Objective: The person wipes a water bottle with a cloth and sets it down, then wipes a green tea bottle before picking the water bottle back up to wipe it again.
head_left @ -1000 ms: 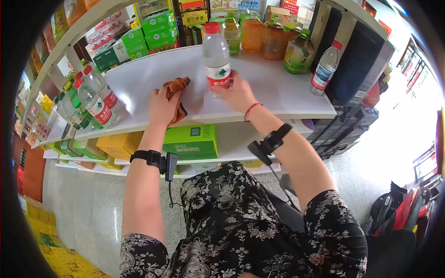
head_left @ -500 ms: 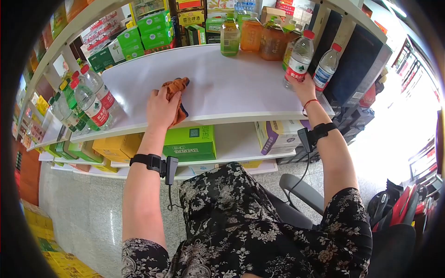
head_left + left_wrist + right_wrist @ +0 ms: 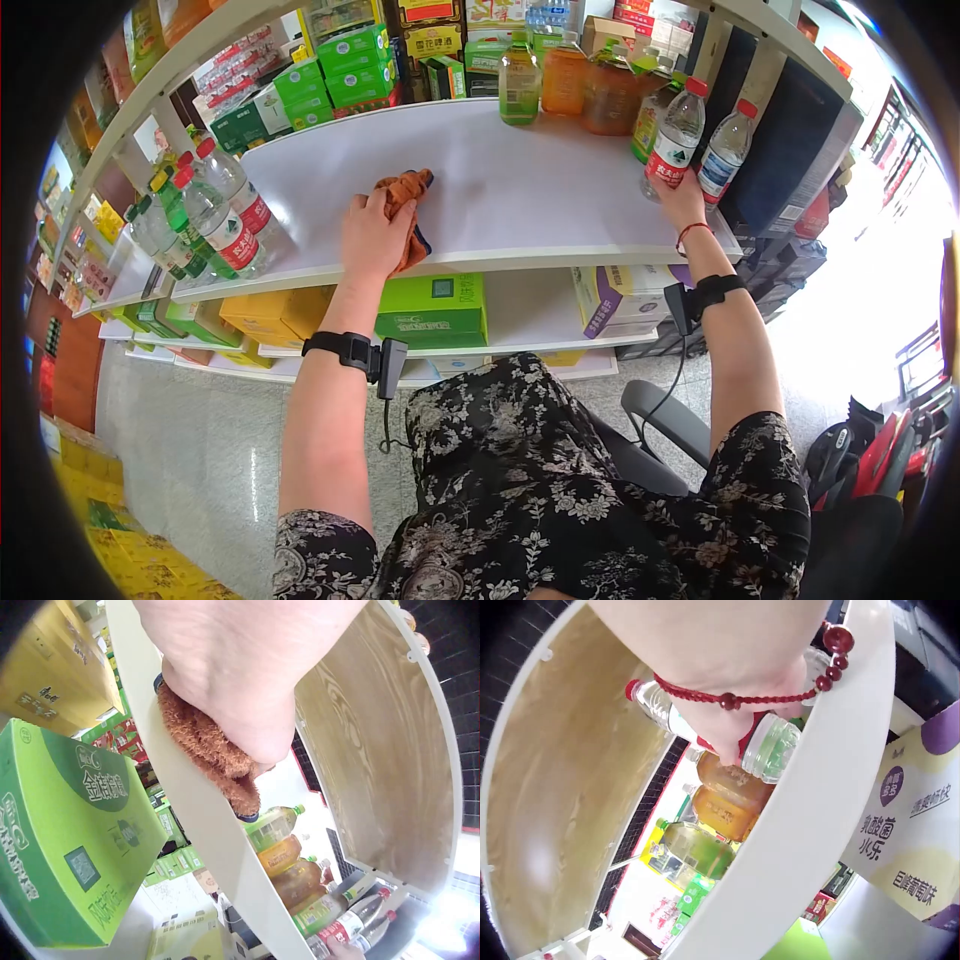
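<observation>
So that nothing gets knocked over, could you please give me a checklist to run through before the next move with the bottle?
1. Right hand gripping the red-labelled bottle: ok.
2. That bottle upright: ok.
3. Its red cap on: ok.
4. Its base resting on the shelf: cannot tell.
5. Clearance from the blue-labelled bottle beside it: cannot tell, they overlap in view.
6. Left hand on the brown cloth: ok.

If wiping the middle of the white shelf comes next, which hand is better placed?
Likely the left hand: it holds the brown cloth on the white shelf near its middle, while the right hand grips a red-capped bottle towards the right end.
</observation>
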A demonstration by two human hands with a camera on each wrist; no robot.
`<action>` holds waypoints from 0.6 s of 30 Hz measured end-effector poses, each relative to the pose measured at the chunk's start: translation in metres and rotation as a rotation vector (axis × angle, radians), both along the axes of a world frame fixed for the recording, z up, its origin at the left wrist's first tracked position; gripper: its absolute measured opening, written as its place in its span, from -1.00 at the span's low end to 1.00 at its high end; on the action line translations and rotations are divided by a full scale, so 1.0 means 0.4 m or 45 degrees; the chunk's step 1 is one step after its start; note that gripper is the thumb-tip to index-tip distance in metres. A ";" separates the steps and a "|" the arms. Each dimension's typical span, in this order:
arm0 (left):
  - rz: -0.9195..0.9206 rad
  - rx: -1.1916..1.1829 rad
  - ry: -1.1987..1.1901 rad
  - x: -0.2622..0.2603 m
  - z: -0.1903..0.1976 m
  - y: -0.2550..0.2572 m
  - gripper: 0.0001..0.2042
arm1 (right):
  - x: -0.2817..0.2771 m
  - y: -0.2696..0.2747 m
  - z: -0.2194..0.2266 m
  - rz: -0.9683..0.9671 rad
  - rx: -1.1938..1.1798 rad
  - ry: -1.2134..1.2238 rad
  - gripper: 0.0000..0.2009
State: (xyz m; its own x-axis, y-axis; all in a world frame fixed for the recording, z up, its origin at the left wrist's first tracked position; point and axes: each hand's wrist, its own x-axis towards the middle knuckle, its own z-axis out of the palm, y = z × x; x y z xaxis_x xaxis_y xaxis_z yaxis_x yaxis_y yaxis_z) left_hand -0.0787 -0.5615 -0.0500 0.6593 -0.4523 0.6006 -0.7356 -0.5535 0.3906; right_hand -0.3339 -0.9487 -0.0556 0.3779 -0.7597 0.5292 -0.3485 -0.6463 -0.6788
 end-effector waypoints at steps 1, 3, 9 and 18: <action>0.005 0.002 -0.003 -0.003 0.001 0.000 -0.53 | -0.007 0.005 0.004 -0.059 -0.095 0.120 -0.43; 0.004 0.005 -0.014 -0.003 0.002 0.000 -0.53 | -0.044 0.063 0.068 -0.008 -0.086 0.326 -0.45; -0.018 0.010 0.005 0.007 -0.006 0.000 -0.54 | -0.083 0.178 0.218 0.235 -0.250 1.107 -0.56; -0.002 0.011 0.010 -0.008 0.006 0.001 -0.50 | 0.316 0.122 0.177 0.379 -0.149 0.643 -0.24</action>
State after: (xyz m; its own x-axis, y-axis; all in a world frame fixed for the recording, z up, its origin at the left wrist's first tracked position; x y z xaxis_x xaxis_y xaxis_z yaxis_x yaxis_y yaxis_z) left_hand -0.0819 -0.5610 -0.0475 0.6631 -0.4587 0.5916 -0.7335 -0.5558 0.3913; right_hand -0.2076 -0.8999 0.0152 0.7923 -0.5298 0.3025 -0.4018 -0.8263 -0.3946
